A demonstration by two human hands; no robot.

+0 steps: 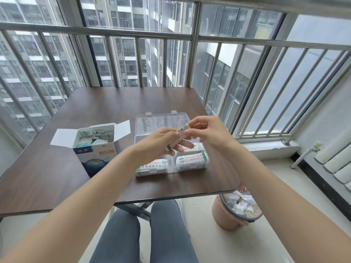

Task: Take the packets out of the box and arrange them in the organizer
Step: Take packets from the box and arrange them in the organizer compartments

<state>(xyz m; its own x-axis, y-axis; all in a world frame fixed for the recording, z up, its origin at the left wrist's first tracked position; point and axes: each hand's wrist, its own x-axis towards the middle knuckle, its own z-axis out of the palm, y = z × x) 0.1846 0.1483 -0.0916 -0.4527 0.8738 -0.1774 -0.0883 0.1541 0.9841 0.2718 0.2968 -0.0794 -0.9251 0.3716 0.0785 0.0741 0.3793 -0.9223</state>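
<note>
**A:** What can't you make out from where you sit?

**B:** Your hands cover the middle of the clear plastic organizer, so you cannot tell what its far compartments hold. The near-left stack of white packets is partly behind your left wrist. The small strips inside the open white-and-blue cardboard box are a jumble, too small to count. The print on everything is blurred.

**A:** And the thing you hold?

**B:** A small bundle of white packets runs slantwise between your hands, above the organizer, not touching it. Your left hand has its fingers curled round the near, lower end; your right hand pinches the far, upper end between thumb and fingertips.

**A:** Where do the rest lie?

**B:** The organizer sits on the dark brown wooden table, its lid thrown back on the far side. The near-right stack of packets lies flat in its compartment. The box stands just left of the organizer, flaps open. A brown waste bin stands on the floor at the right, part hidden by the table corner.
</note>
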